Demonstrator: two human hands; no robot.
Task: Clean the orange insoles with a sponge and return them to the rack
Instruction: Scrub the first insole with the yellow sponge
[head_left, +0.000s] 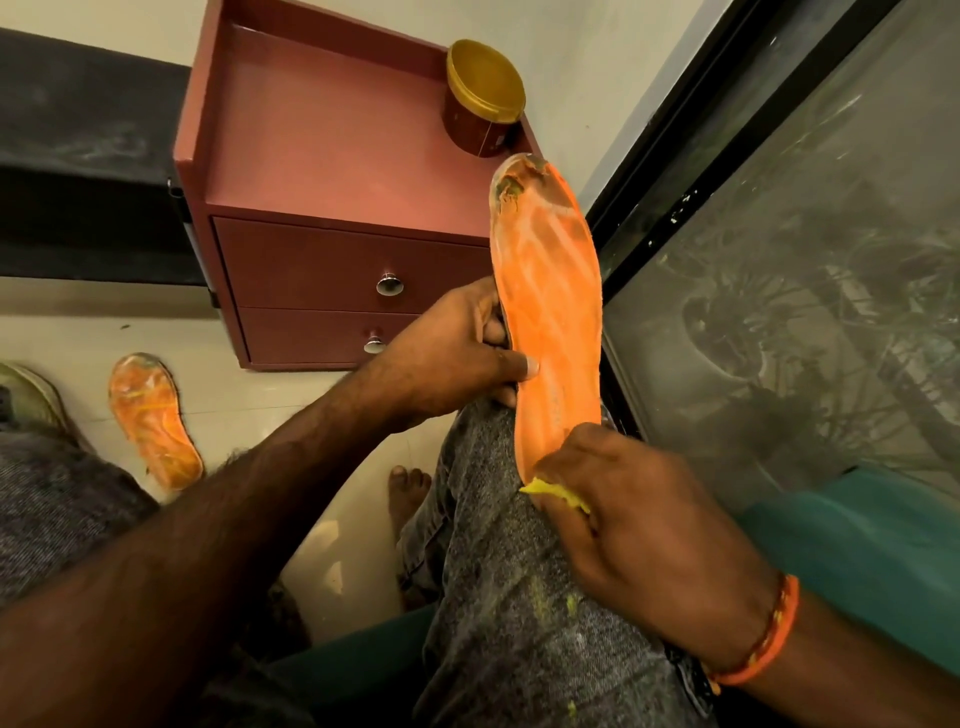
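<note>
Right hand (639, 525) grips yellow sponge (553, 493) against orange insole (550, 312); left hand (457, 353) pinches its edge; no legible writing.

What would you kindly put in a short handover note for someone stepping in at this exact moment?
Left hand: grips the side of the held insole, propped on the right knee, thumb on its face.
Right hand: fingers curled round the yellow sponge, pressed at the insole's near end.
Second insole: lies on the floor by the red drawer unit, streaked.
Done: nothing finished; far end of the held insole looks dirty.
Left: finish scrubbing it, clean the floor one, return both to the rack, which is not in view.
</note>
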